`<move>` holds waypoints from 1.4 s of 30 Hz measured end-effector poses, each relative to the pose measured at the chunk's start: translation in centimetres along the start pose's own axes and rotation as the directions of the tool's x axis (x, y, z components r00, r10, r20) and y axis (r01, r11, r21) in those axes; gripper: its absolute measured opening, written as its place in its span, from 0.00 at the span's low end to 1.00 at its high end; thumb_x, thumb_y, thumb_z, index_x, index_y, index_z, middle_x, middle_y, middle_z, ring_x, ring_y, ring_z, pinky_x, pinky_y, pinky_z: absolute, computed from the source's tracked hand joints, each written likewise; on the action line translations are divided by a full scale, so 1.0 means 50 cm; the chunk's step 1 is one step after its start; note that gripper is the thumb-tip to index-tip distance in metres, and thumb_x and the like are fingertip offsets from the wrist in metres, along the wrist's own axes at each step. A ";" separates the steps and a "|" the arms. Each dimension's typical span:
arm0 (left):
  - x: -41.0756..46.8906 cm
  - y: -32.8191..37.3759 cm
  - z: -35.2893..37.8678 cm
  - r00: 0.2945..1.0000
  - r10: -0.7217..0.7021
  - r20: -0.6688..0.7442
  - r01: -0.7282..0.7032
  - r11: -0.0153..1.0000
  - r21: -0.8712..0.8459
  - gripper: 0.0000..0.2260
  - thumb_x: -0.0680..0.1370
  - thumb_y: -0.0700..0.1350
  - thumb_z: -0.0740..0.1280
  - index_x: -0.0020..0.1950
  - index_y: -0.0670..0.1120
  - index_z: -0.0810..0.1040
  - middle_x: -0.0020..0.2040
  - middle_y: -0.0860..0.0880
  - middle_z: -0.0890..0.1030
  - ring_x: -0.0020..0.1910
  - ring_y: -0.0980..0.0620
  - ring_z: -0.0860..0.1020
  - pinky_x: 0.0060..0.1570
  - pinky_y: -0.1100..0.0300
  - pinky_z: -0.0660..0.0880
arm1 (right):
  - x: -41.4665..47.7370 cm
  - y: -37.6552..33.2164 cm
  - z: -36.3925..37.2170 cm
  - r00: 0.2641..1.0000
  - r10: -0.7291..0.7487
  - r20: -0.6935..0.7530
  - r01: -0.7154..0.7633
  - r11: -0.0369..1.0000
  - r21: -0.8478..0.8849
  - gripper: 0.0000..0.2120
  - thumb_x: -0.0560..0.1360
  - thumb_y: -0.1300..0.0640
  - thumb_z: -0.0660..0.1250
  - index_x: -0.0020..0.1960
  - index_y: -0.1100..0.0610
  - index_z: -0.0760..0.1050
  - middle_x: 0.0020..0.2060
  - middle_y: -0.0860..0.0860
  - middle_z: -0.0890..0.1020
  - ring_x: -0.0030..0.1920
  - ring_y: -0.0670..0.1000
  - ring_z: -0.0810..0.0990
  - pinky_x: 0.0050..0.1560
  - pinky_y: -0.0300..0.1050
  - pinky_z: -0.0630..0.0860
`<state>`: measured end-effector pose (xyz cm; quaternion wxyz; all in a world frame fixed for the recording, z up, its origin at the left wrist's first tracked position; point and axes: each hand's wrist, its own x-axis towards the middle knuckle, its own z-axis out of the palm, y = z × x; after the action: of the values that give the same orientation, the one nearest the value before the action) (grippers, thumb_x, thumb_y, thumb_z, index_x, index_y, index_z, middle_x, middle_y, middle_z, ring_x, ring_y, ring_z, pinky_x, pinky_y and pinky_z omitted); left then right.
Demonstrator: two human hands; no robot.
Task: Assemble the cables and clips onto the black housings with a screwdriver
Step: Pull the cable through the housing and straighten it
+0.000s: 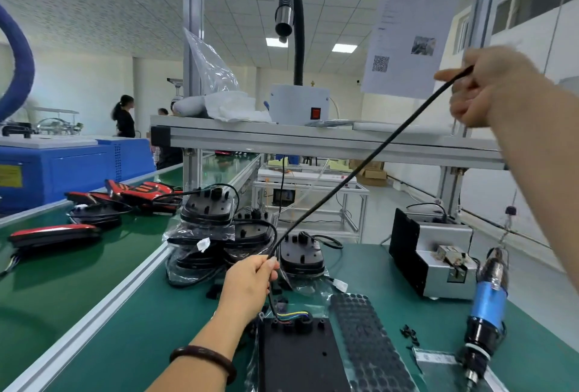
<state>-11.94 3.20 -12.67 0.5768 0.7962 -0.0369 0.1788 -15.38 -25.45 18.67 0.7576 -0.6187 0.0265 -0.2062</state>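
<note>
A dark brown bracelet (203,356) circles the left wrist (221,333)

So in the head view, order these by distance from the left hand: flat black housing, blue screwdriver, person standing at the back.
From the left hand, which grips the cable:
1. flat black housing, on the mat just below and right of the hand
2. blue screwdriver, hanging at the near right
3. standing person, far back on the left, beyond the conveyor

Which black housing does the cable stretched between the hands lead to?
The flat rectangular housing nearest the camera: the cable runs from the left hand to coloured wires at its top edge, unlike the rounded housings behind.
</note>
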 end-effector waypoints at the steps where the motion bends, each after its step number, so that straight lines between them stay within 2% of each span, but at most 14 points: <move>1: -0.001 0.002 0.002 0.999 0.036 0.002 -0.036 0.998 0.054 0.11 0.81 0.46 0.62 0.42 0.46 0.81 0.36 0.50 0.81 0.31 0.55 0.74 0.40 0.56 0.77 | -0.001 -0.020 -0.003 1.000 0.000 -0.007 -0.001 0.999 -0.042 0.16 0.80 0.48 0.56 0.48 0.58 0.77 0.19 0.45 0.60 0.17 0.44 0.54 0.18 0.32 0.54; 4: -0.005 0.001 0.006 0.991 0.135 0.000 -0.133 0.975 0.176 0.12 0.80 0.47 0.63 0.42 0.44 0.80 0.39 0.44 0.82 0.32 0.53 0.73 0.41 0.55 0.75 | -0.007 -0.066 -0.011 1.000 0.017 -0.009 -0.018 0.992 -0.122 0.12 0.79 0.51 0.59 0.44 0.57 0.77 0.18 0.45 0.60 0.18 0.44 0.54 0.18 0.34 0.53; 7: -0.016 -0.004 0.013 0.979 0.203 0.016 -0.201 0.953 0.228 0.12 0.80 0.47 0.63 0.39 0.44 0.79 0.33 0.48 0.80 0.25 0.60 0.68 0.29 0.67 0.66 | -0.012 -0.093 -0.014 1.000 0.005 0.015 -0.003 0.988 -0.155 0.11 0.79 0.52 0.60 0.41 0.56 0.75 0.18 0.45 0.60 0.18 0.44 0.55 0.18 0.34 0.54; 10: -0.023 -0.007 0.021 0.988 0.152 0.009 -0.151 0.968 0.201 0.13 0.80 0.47 0.64 0.37 0.45 0.78 0.24 0.57 0.73 0.22 0.62 0.68 0.28 0.68 0.65 | -0.020 -0.101 -0.009 0.995 -0.078 0.054 0.088 0.977 -0.197 0.13 0.80 0.53 0.59 0.38 0.55 0.72 0.18 0.44 0.61 0.16 0.44 0.56 0.18 0.32 0.53; 14: -0.017 0.002 0.037 1.000 0.000 0.009 0.000 1.000 0.022 0.12 0.80 0.47 0.63 0.39 0.46 0.81 0.32 0.51 0.79 0.29 0.55 0.71 0.35 0.57 0.72 | -0.041 -0.057 0.043 0.954 -0.238 0.180 0.264 0.955 -0.136 0.15 0.81 0.51 0.58 0.37 0.55 0.71 0.20 0.44 0.66 0.19 0.41 0.63 0.21 0.30 0.58; 20: -0.023 0.038 0.036 0.997 0.003 0.075 0.003 0.997 -0.083 0.12 0.79 0.49 0.64 0.42 0.46 0.82 0.33 0.50 0.78 0.25 0.59 0.69 0.29 0.66 0.70 | -0.090 0.127 0.153 0.946 -0.156 0.285 0.232 0.939 -0.255 0.08 0.78 0.58 0.66 0.44 0.62 0.76 0.27 0.50 0.74 0.23 0.43 0.70 0.21 0.34 0.67; 23: -0.021 0.067 0.020 0.987 -0.039 0.155 0.060 0.989 -0.138 0.10 0.79 0.51 0.64 0.50 0.47 0.82 0.40 0.52 0.81 0.34 0.58 0.74 0.38 0.64 0.74 | -0.111 0.218 0.175 0.937 -0.056 0.344 0.142 0.963 -0.230 0.10 0.78 0.58 0.65 0.41 0.62 0.76 0.26 0.50 0.74 0.22 0.43 0.70 0.22 0.34 0.68; 25: -0.002 0.085 -0.004 0.995 -0.051 0.085 0.048 0.998 0.039 0.22 0.78 0.54 0.65 0.68 0.45 0.72 0.62 0.46 0.77 0.58 0.50 0.76 0.61 0.54 0.73 | -0.118 0.253 0.170 0.929 -0.032 0.368 0.111 0.975 -0.195 0.11 0.79 0.57 0.65 0.40 0.61 0.77 0.25 0.50 0.74 0.23 0.43 0.70 0.22 0.34 0.68; 27: 0.016 0.126 -0.046 0.987 0.122 -0.106 -0.083 0.945 0.317 0.36 0.78 0.55 0.64 0.79 0.47 0.49 0.78 0.48 0.53 0.76 0.46 0.54 0.75 0.51 0.50 | -0.118 0.262 0.156 0.923 -0.046 0.383 0.119 0.978 -0.169 0.10 0.79 0.56 0.65 0.41 0.61 0.77 0.26 0.50 0.74 0.24 0.44 0.70 0.22 0.34 0.67; 30: 0.031 0.233 -0.092 0.796 0.600 -0.079 -0.508 0.733 0.453 0.35 0.80 0.55 0.61 0.77 0.56 0.41 0.77 0.60 0.42 0.77 0.53 0.43 0.72 0.58 0.40 | -0.119 0.252 0.150 0.876 -0.078 0.476 0.158 0.979 -0.129 0.11 0.79 0.56 0.65 0.41 0.61 0.78 0.25 0.49 0.73 0.23 0.43 0.69 0.21 0.34 0.65; 34: 0.050 0.345 -0.086 0.678 0.704 0.210 -0.705 0.544 0.454 0.25 0.82 0.52 0.57 0.78 0.56 0.52 0.75 0.55 0.64 0.75 0.54 0.59 0.74 0.48 0.39 | -0.129 0.231 0.163 0.794 -0.166 0.584 0.214 0.977 -0.014 0.08 0.79 0.60 0.64 0.42 0.60 0.77 0.28 0.51 0.75 0.24 0.44 0.70 0.22 0.34 0.65; 36: 0.054 0.363 -0.082 0.658 0.728 0.194 -0.735 0.564 0.377 0.20 0.82 0.50 0.57 0.75 0.53 0.64 0.66 0.54 0.75 0.66 0.53 0.71 0.73 0.49 0.55 | -0.129 0.226 0.165 0.796 -0.217 0.565 0.255 0.967 0.011 0.06 0.78 0.62 0.65 0.42 0.60 0.76 0.30 0.52 0.76 0.25 0.45 0.70 0.22 0.34 0.65; 38: 0.053 0.362 -0.077 0.618 0.776 0.128 -0.763 0.553 0.334 0.15 0.82 0.46 0.59 0.68 0.49 0.74 0.55 0.50 0.81 0.55 0.50 0.76 0.59 0.52 0.69 | -0.128 0.228 0.165 0.821 -0.250 0.514 0.293 0.956 -0.003 0.06 0.78 0.61 0.66 0.42 0.60 0.75 0.27 0.50 0.75 0.25 0.44 0.70 0.22 0.34 0.65; 42: 0.054 0.343 -0.062 0.633 0.770 0.078 -0.734 0.565 0.376 0.12 0.82 0.47 0.59 0.57 0.46 0.81 0.48 0.49 0.83 0.49 0.48 0.77 0.50 0.49 0.73 | -0.129 0.243 0.167 0.851 -0.292 0.436 0.323 0.946 0.004 0.06 0.77 0.60 0.67 0.42 0.59 0.75 0.23 0.47 0.76 0.23 0.43 0.70 0.22 0.34 0.66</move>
<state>-14.73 0.80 4.59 0.2837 0.7888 -0.3105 0.4483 -15.42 -13.69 7.73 0.6797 -0.6711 -0.2338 -0.1818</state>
